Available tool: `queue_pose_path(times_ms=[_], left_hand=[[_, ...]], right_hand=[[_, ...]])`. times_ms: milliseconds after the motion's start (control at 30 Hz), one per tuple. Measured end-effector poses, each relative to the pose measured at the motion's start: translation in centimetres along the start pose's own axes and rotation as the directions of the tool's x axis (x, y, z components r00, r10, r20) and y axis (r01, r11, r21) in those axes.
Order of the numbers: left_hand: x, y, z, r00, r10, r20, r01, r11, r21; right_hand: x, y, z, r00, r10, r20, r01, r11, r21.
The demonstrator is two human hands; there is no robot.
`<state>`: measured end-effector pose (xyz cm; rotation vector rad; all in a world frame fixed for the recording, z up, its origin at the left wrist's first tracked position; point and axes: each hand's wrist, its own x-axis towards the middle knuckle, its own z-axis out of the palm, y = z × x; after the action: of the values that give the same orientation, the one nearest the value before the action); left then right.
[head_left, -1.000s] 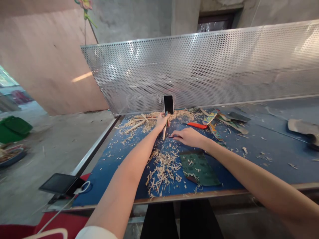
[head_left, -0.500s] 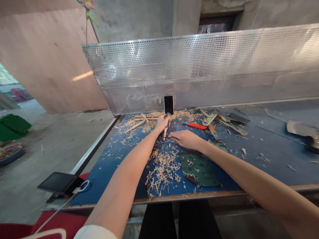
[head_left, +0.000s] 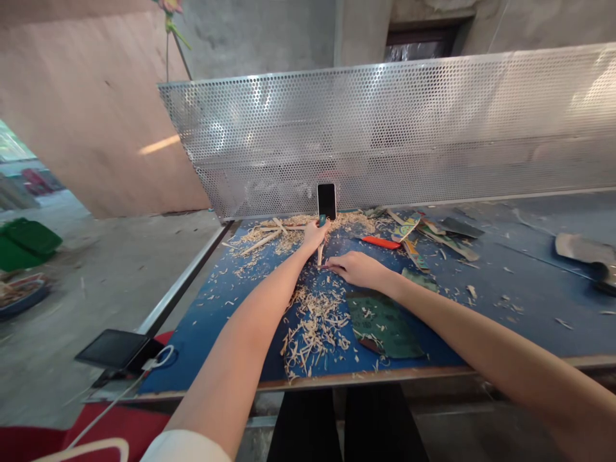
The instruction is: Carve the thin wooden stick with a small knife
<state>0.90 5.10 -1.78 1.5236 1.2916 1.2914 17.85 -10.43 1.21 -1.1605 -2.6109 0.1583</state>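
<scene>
Near the back of the blue table, my left hand [head_left: 314, 236] is closed around a pale wooden stick [head_left: 320, 253], whose lower end points toward me. A bit of green material [head_left: 322, 220] shows at the top of that hand; whether it is wrapped on the stick I cannot tell. My right hand [head_left: 355, 267] pinches a small thin dark reddish-brown piece [head_left: 325, 267] against the stick's near end. Curled wood shavings [head_left: 317, 324] lie below the hands. To their right is a dark green sheet [head_left: 392, 330], perhaps sandpaper.
A phone [head_left: 326, 201] stands against the perforated metal panel [head_left: 289, 141]. An orange-handled knife [head_left: 380, 242] lies right of my hands, beside coloured wooden strips [head_left: 447, 242]. More wooden sticks [head_left: 262, 244] lie at the left back. A black tablet-like device [head_left: 113, 348] sits off the left corner.
The green material at my left hand stands slightly higher, and the left fingers have shifted a little. My right hand's piece has turned slightly at the stick's end.
</scene>
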Motion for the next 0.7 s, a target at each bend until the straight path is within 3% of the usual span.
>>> queue_pose_path(times_ms=[233, 533, 700], left_hand=[[-0.2, 0.3, 0.2, 1.000, -0.005, -0.010, 0.005, 0.999, 0.040], [-0.1, 0.2, 0.1, 0.999, -0.014, -0.032, 0.014, 1.000, -0.016], [0.2, -0.3, 0.0, 1.000, 0.005, -0.002, -0.005, 1.000, -0.021]], right_hand=[[0.4, -0.7, -0.2, 0.998, 0.033, 0.046, -0.036, 0.998, 0.057], [0.5, -1.0, -0.1, 0.995, -0.029, 0.095, 0.031, 0.999, -0.010], [-0.5, -1.6, -0.5, 0.997, 0.008, 0.080, 0.003, 0.991, -0.135]])
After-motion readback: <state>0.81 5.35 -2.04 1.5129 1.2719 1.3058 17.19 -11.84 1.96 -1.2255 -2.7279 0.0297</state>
